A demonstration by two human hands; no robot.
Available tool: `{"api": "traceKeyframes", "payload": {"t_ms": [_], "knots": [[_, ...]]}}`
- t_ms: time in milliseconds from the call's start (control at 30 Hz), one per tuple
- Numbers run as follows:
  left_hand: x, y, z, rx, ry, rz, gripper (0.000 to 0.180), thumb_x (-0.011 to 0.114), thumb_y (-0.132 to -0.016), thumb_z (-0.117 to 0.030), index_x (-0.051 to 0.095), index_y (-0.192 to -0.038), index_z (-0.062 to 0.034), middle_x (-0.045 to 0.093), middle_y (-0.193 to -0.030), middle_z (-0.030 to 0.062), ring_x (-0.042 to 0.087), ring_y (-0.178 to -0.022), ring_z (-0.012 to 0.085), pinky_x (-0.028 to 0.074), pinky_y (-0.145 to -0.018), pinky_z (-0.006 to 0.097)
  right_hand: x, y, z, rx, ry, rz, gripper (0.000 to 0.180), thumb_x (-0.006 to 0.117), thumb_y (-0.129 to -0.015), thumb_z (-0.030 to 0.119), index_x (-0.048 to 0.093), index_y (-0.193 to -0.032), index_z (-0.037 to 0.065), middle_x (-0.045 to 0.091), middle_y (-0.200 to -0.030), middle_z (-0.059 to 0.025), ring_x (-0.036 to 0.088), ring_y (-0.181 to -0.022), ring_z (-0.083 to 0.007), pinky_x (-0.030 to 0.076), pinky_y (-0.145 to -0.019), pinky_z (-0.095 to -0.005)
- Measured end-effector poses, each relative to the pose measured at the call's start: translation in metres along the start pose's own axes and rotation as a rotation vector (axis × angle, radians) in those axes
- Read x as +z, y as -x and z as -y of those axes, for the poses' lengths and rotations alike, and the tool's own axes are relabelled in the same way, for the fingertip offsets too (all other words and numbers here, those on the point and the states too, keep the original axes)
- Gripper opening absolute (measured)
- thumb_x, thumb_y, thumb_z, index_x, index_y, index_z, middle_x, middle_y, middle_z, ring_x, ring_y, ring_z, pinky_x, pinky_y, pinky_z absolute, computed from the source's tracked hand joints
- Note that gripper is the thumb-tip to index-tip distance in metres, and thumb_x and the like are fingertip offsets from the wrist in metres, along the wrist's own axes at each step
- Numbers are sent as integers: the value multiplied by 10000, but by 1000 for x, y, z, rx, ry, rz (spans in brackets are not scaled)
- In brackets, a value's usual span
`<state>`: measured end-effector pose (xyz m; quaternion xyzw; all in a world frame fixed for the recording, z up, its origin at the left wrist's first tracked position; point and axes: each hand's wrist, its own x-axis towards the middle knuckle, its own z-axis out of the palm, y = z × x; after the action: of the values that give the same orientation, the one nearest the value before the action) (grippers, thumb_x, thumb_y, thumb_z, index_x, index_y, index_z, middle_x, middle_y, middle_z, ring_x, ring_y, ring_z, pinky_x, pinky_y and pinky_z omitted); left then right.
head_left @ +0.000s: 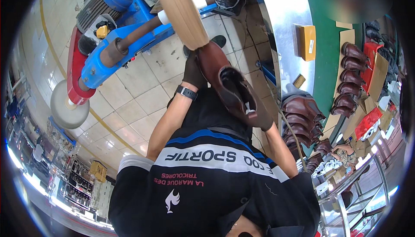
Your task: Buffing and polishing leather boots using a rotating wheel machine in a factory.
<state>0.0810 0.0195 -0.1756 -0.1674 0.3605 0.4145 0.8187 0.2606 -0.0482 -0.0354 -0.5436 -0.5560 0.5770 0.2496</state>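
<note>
A shiny dark brown leather boot [215, 66] is held between my two gloved hands, its toe against the lower rim of a tan buffing wheel [183, 14]. Close behind the toe, my left hand [194, 73] grips the boot's left side; its fingers are partly hidden behind the leather. At the heel end my right hand [261, 118] is closed on the boot. The open top of the boot faces me, and a small white piece shows near its heel. Whether the wheel is spinning, I cannot tell.
The wheel's shaft runs left into a blue polishing machine [101, 62], with a second pale wheel [69, 105] at its far end. On my right, a bench [290, 70] bears a yellow box [306, 42]. Several brown boots [298, 118] lie beside it; more line the green surface [320, 29].
</note>
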Motion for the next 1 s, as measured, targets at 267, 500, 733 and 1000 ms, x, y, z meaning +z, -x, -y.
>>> {"api": "traceKeyframes", "payload": {"t_ms": [267,500,733,1000], "knots": [[-38,-54,-30,-7,-112,19,422,374,-926,-375,523,-1130,-37,591,-1036,152,598,-906,289,529,-774,429,22,-68,-13,34,93,-15,806,711,-643,86,303,-1335,28,511,-1158,-248,506,-1065,-381,410,-909,-394],[-6,-31,1,23,-143,-29,397,355,-943,-306,452,-1236,-55,524,-1207,152,515,-1087,292,424,-946,444,-5,-35,32,67,139,-37,907,784,-592,180,303,-1349,51,509,-1120,-252,507,-1026,-394,414,-878,-414],[-26,-11,3,-299,315,628,446,371,-939,-377,418,-1287,-103,476,-1286,125,450,-1190,283,359,-1018,429,-1,-34,47,197,301,94,982,807,-573,250,275,-1383,88,477,-1128,-272,483,-1058,-425,399,-904,-435],[29,3,-34,-333,-6,-175,382,412,-926,-287,428,-1223,-46,535,-1076,95,537,-1000,253,435,-890,428,22,-88,61,179,657,104,771,703,-660,323,365,-1322,117,520,-944,-311,541,-830,-457,451,-732,-477]]}}
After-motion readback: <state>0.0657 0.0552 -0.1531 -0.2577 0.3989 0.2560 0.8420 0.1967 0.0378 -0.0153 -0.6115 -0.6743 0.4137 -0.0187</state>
